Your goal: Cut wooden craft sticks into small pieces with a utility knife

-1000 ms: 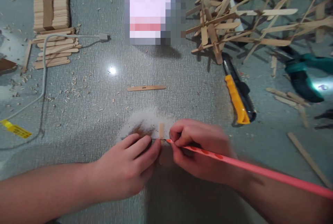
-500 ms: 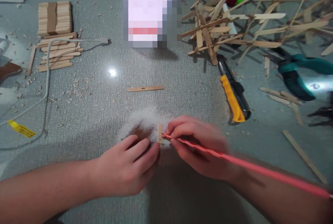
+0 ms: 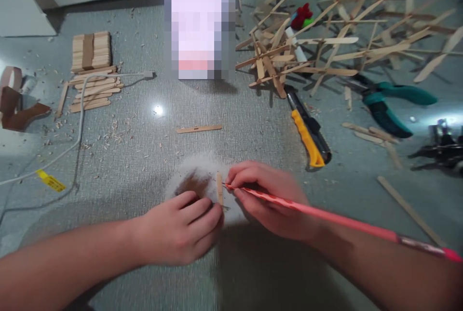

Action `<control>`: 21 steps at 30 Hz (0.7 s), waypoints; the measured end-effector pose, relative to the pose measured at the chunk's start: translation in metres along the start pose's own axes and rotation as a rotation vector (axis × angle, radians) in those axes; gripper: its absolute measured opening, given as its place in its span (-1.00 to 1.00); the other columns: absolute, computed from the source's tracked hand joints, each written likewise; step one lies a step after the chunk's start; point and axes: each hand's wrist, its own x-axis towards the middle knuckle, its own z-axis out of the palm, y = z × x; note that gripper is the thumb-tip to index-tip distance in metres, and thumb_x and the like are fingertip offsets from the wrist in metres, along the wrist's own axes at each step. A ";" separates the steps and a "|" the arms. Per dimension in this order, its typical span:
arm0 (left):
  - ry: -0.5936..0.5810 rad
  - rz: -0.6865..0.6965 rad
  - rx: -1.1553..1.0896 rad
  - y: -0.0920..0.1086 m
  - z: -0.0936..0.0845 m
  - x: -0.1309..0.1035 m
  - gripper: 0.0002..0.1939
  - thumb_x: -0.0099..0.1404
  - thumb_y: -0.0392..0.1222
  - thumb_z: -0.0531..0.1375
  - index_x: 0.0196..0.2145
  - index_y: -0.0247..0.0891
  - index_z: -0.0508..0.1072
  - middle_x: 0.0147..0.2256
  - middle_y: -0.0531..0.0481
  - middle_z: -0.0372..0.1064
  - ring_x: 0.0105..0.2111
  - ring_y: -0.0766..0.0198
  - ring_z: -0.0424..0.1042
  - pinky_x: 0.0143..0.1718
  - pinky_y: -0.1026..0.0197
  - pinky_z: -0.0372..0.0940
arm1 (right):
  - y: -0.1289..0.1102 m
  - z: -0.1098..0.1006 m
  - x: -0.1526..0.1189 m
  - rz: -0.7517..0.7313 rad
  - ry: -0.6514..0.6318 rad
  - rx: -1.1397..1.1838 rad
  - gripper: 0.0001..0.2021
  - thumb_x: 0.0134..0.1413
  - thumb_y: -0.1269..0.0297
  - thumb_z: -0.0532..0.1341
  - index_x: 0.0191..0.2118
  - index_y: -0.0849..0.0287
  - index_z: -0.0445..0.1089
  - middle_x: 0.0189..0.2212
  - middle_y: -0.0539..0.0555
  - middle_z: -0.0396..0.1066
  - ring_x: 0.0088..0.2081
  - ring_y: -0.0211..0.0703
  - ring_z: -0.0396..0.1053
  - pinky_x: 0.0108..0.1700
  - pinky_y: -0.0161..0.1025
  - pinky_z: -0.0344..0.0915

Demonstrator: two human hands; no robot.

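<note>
Between my hands a short wooden stick piece (image 3: 219, 188) stands out from beside the fingertips of my left hand (image 3: 183, 228), whose fingers are curled round its lower end. My right hand (image 3: 269, 200) pinches a long pink pencil (image 3: 325, 213) near its tip. The tip points left, at the side of the stick piece; whether it touches I cannot tell. Under both lies a whitish worn patch with a brown smudge (image 3: 195, 182). Farther up, a wooden stick with a small dark slot (image 3: 198, 129) lies crosswise on the table.
At the upper left are a banded stick bundle (image 3: 99, 50), loose sticks (image 3: 96, 94) and a white cable (image 3: 82, 108). A yellow cutter (image 3: 307, 137), green-handled pliers (image 3: 388, 108) and a joined stick lattice (image 3: 325, 41) occupy the right. A blurred bright object (image 3: 197, 21) is at top centre.
The view has shifted, so the far items sit lower and the right-side ones farther left. The pencil's rear end now shows. Both hands keep their holds.
</note>
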 end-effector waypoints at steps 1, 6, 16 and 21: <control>-0.006 0.015 0.006 0.000 0.000 0.000 -0.81 0.43 -0.33 0.11 -0.16 -0.36 0.53 -0.06 -0.15 0.51 -0.13 0.18 0.49 -0.13 0.12 0.41 | 0.000 0.000 -0.002 0.000 0.027 0.001 -0.84 0.22 0.51 0.15 -0.26 0.06 0.30 -0.35 -0.02 0.48 -0.32 -0.26 0.47 -0.29 -0.26 0.39; -0.055 0.015 0.032 -0.002 0.003 -0.002 -0.76 0.44 -0.27 0.14 0.00 -0.35 0.51 0.09 -0.14 0.47 0.02 0.16 0.45 -0.03 0.10 0.40 | 0.007 -0.004 -0.016 0.086 0.299 0.228 -0.84 0.33 0.39 0.11 -0.25 0.06 0.40 -0.36 0.01 0.43 -0.36 -0.23 0.38 -0.36 -0.24 0.31; -0.061 -0.105 0.062 -0.002 0.003 -0.002 -0.70 0.42 -0.21 0.20 0.05 -0.36 0.50 0.06 -0.16 0.48 0.03 0.06 0.45 0.02 0.02 0.36 | 0.017 -0.003 -0.011 0.281 0.317 0.513 -0.73 0.40 0.21 0.09 -0.35 0.10 0.40 -0.38 0.02 0.34 -0.45 -0.25 0.27 -0.47 -0.25 0.19; -0.063 -0.112 0.063 -0.002 0.003 -0.002 -0.70 0.41 -0.22 0.21 0.05 -0.36 0.50 0.07 -0.18 0.47 0.06 0.05 0.43 0.06 0.00 0.34 | 0.015 -0.002 -0.010 0.299 0.284 0.519 -0.72 0.40 0.17 0.10 -0.37 0.09 0.37 -0.39 0.01 0.32 -0.44 -0.26 0.27 -0.44 -0.24 0.20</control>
